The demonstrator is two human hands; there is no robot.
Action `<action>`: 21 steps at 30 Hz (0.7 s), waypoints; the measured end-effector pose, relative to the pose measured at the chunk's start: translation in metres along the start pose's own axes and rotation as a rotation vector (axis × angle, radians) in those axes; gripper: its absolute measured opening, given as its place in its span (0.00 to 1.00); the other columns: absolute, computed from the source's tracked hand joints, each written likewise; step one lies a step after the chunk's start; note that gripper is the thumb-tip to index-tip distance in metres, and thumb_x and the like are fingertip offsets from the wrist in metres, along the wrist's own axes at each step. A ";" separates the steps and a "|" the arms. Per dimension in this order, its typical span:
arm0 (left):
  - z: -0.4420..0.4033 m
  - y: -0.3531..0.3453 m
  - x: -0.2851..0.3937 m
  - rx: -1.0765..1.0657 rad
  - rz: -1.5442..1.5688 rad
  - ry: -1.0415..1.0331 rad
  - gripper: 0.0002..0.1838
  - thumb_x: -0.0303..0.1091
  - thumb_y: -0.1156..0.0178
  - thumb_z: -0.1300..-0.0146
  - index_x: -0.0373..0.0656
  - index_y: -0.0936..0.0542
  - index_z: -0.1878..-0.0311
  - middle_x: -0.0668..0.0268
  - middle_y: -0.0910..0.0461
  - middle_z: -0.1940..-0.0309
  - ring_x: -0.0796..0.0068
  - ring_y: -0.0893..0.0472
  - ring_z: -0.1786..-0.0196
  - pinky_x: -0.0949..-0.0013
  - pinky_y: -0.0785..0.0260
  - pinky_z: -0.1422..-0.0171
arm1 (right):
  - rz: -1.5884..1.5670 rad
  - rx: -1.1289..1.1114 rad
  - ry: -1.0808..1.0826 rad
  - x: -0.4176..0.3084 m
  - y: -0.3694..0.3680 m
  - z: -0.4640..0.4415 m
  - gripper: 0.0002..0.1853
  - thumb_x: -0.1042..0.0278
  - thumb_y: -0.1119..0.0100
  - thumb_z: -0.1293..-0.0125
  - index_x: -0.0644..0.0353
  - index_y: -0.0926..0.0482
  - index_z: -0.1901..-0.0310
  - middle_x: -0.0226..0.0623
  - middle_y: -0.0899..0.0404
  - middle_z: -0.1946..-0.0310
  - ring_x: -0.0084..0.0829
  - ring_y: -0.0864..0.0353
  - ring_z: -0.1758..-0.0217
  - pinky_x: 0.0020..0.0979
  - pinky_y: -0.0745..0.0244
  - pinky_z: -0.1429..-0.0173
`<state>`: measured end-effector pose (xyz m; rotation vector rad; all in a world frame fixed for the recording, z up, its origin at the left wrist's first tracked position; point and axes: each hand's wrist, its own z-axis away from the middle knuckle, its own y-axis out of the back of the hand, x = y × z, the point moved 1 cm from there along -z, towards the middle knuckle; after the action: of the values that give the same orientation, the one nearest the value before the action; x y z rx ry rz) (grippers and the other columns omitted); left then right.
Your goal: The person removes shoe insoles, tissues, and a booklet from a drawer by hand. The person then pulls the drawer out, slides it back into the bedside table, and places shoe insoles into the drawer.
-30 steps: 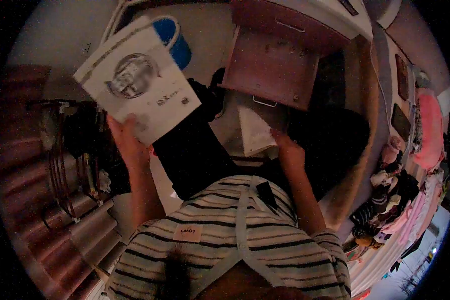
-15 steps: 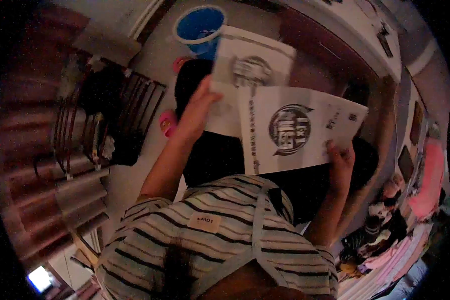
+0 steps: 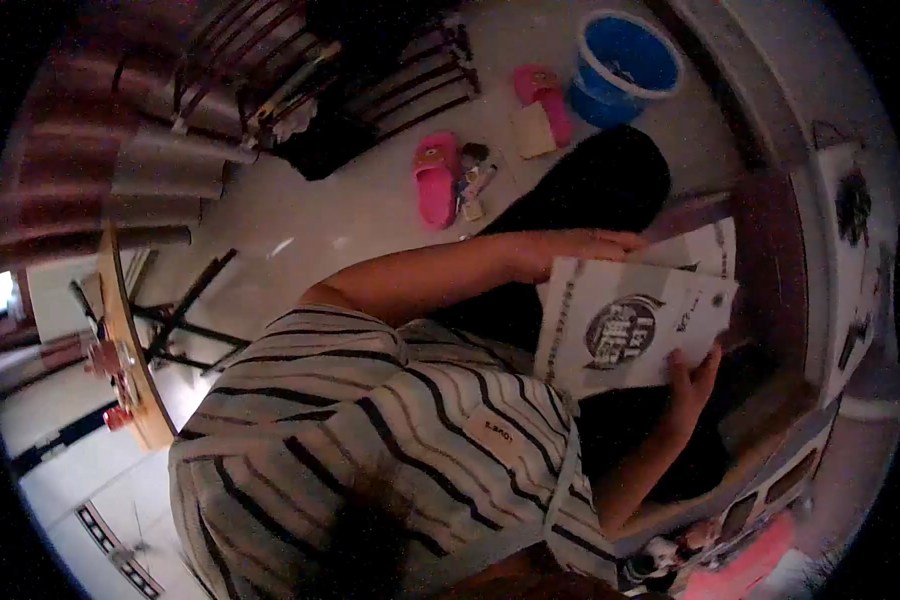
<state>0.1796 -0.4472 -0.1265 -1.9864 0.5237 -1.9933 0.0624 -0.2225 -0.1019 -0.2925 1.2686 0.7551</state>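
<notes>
Two white printed paper sheets or bags overlap above my lap. The front one [image 3: 625, 325] has a round dark logo, and my right hand [image 3: 692, 385] pinches its lower right edge. Behind it lies the rear one [image 3: 715, 245], mostly hidden. My left hand [image 3: 590, 245] is closed on the rear one at its upper left, with its fingertips partly covered.
On the floor are a blue bucket [image 3: 625, 75], pink slippers [image 3: 435, 185] and small items beside them. A dark rack [image 3: 410, 95] stands at the top. The reddish drawer unit [image 3: 770, 250] is at the right, a wooden-edged table [image 3: 130, 350] at the left.
The view has swung toward the left, so the bucket, slippers and rack appear further right. The two papers have come closer together and overlap more. Both hands keep their hold.
</notes>
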 end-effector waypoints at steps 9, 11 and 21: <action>0.074 0.023 0.013 0.075 -0.204 0.120 0.26 0.38 0.48 0.42 0.41 0.40 0.41 0.63 0.34 0.48 0.72 0.34 0.47 0.69 0.41 0.44 | 0.359 0.098 0.517 -0.064 -0.033 0.018 0.29 0.70 0.48 0.43 0.61 0.45 0.40 0.41 0.34 0.48 0.31 0.33 0.52 0.31 0.36 0.49; 0.112 0.056 0.017 0.355 -0.126 0.061 0.26 0.36 0.48 0.43 0.42 0.40 0.42 0.62 0.33 0.49 0.70 0.32 0.49 0.68 0.37 0.46 | 0.091 0.100 0.474 -0.076 -0.035 0.007 0.29 0.66 0.50 0.39 0.59 0.49 0.38 0.43 0.33 0.48 0.32 0.30 0.56 0.30 0.31 0.53; 0.355 0.171 -0.156 1.605 0.300 0.374 0.35 0.37 0.42 0.48 0.45 0.44 0.38 0.60 0.35 0.46 0.63 0.32 0.46 0.63 0.38 0.44 | 0.252 0.226 0.304 -0.008 0.002 -0.021 0.25 0.63 0.52 0.37 0.61 0.44 0.40 0.42 0.29 0.52 0.30 0.27 0.64 0.29 0.29 0.59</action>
<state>0.5269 -0.5525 -0.3453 -0.5068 -0.5813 -1.5621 0.0446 -0.2356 -0.1006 -0.0638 1.6857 0.7909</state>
